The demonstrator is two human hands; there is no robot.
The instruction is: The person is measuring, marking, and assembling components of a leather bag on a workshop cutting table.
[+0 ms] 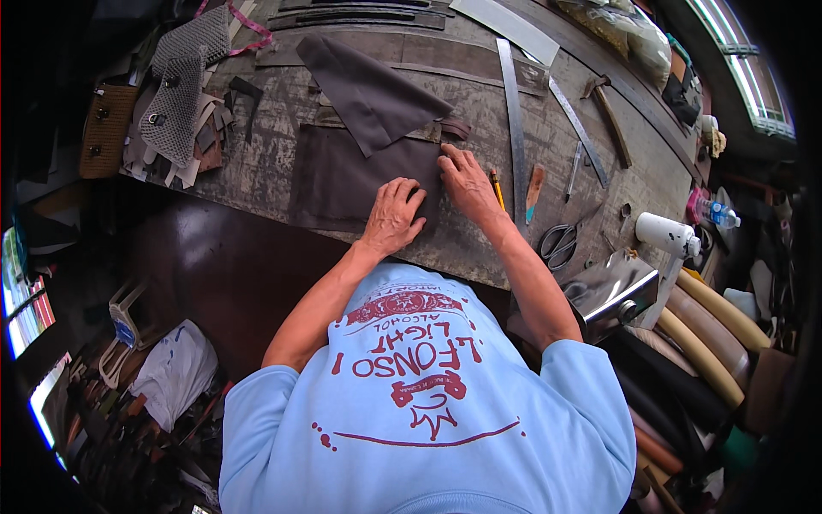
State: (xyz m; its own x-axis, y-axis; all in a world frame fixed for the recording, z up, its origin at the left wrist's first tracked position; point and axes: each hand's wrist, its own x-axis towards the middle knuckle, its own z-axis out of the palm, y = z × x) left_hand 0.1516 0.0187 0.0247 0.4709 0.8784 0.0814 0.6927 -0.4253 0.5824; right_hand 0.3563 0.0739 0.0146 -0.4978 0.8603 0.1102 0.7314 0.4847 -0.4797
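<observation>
Pressing flat, the left hand (pixel 392 218) lies open-palmed on a dark brown leather sheet (pixel 342 176) at the worktop (pixel 479 128) near edge; the right hand (pixel 467 182), fingers spread, pins its right border, a yellow pencil (pixel 497 188) just beside, a steel ruler (pixel 514 128) running away lengthwise.

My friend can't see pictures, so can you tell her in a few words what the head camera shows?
A person in a light blue shirt presses both hands, left hand and right hand, flat on a dark brown sheet spread over a worn wooden workbench. A pencil, a long metal ruler and scissors lie to the right.
</observation>
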